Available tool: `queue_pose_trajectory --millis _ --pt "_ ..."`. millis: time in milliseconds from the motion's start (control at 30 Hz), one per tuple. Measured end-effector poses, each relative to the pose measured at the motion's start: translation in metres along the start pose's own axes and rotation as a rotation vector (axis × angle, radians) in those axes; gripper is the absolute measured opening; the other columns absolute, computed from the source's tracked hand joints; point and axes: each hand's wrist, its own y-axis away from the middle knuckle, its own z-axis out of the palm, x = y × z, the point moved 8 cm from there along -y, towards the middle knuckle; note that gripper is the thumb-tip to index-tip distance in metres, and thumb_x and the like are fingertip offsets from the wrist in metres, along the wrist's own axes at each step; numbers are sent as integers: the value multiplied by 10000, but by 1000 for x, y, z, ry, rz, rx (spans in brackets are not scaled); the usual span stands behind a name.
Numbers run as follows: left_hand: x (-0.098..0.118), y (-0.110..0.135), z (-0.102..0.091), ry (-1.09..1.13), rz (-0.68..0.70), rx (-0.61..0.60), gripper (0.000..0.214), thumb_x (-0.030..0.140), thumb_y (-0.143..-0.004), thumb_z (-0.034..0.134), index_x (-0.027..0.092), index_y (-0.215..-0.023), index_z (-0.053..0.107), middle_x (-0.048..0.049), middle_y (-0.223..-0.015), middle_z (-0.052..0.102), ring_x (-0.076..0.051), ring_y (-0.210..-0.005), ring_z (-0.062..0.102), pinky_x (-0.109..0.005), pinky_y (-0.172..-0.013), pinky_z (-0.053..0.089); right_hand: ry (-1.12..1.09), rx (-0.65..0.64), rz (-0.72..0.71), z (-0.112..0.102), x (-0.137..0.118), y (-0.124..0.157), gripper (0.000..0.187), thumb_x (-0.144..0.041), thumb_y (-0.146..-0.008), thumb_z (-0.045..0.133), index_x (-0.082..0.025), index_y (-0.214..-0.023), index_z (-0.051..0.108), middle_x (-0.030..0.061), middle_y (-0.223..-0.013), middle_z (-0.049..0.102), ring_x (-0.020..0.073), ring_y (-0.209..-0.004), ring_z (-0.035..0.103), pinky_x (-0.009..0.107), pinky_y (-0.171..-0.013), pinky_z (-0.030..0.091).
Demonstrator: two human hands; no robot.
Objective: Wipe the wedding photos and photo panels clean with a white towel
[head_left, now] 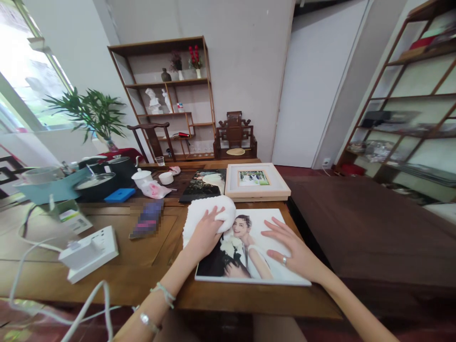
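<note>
A large unframed photo print (270,228) of a couple lies flat near the front edge of the wooden table (149,280). My left hand (204,233) presses a white cloth (208,211) against the print's upper left part, fingers curled over the cloth. My right hand (290,247) lies flat on the print's right side, fingers spread, a ring on one finger.
Behind the print lie a framed photo (254,183) and a dark print (204,185). At the left stand a white power strip (90,251) with cables, a blue tray with pots (96,183), cups and a plant. Wooden shelves line the back wall and the right side.
</note>
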Motion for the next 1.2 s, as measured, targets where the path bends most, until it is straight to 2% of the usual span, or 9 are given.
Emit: queue_pose_trajectory --millis 200,333,433,567,667,833,967,1067,1200 --pt "20 20 -1 2 -2 -52 378 -13 -761 431 157 -1024 642 -76 -1444 385 -264 -1379 244 -484 -1116 234 -12 48 34 2 5 -2 555 -498 -817 558 -241 -1307 519 65 -1454 405 276 -1395 233 510 -1115 256" --pt "43 55 -3 5 -18 -114 371 -38 -722 426 153 -942 656 -62 -1461 355 -276 -1382 224 -486 -1129 217 -20 36 31 3 5 -3 589 -506 -815 558 -224 -1329 496 76 -1460 393 277 -1397 227 508 -1121 240" --pt "62 84 0 15 24 -146 340 -18 -680 461 172 -877 663 -41 -1469 340 -288 -1381 222 -506 -1126 220 -35 9 22 2 5 -3 581 -494 -815 567 -225 -1326 500 74 -1459 394 270 -1397 230 501 -1127 228" --pt "76 102 -1 58 72 -138 386 8 -693 473 197 -975 657 -34 -1466 340 -291 -1374 243 -515 -1108 266 -96 -21 3 1 4 -1 570 -487 -811 580 -246 -1322 501 61 -1458 399 262 -1398 229 498 -1127 232" --pt "67 91 -11 63 17 -106 352 32 -784 438 192 -1014 650 -47 -1459 359 -262 -1364 282 -468 -1112 283 -118 -21 -8 0 5 1 563 -486 -814 579 -252 -1321 501 58 -1458 400 258 -1399 227 497 -1125 237" --pt "27 41 -27 -13 -84 -5 361 94 -857 417 141 -1176 579 -136 -1433 393 -303 -1314 372 -478 -1048 350 -116 11 -28 0 3 2 539 -462 -819 582 -265 -1315 507 62 -1445 421 264 -1389 256 513 -1116 243" --pt "-1 6 -23 -44 -87 16 344 68 -853 398 138 -1120 603 -147 -1391 448 -283 -1307 383 -455 -1029 363 -78 50 -16 0 2 0 509 -445 -812 588 -240 -1276 550 84 -1418 456 272 -1376 286 517 -1108 258" --pt "-8 -1 -16 -46 -67 7 318 78 -853 418 155 -1097 607 -124 -1401 442 -270 -1337 336 -455 -1042 344 -51 76 -5 0 -1 -3 494 -433 -804 594 -224 -1251 573 93 -1400 478 275 -1367 306 519 -1105 264" --pt "1 10 -10 -45 -62 -4 300 70 -844 432 144 -1068 618 -129 -1419 417 -290 -1355 297 -500 -1066 298 -22 65 19 6 -3 -7 492 -427 -800 595 -204 -1238 581 107 -1395 480 295 -1367 300 570 -1107 208"
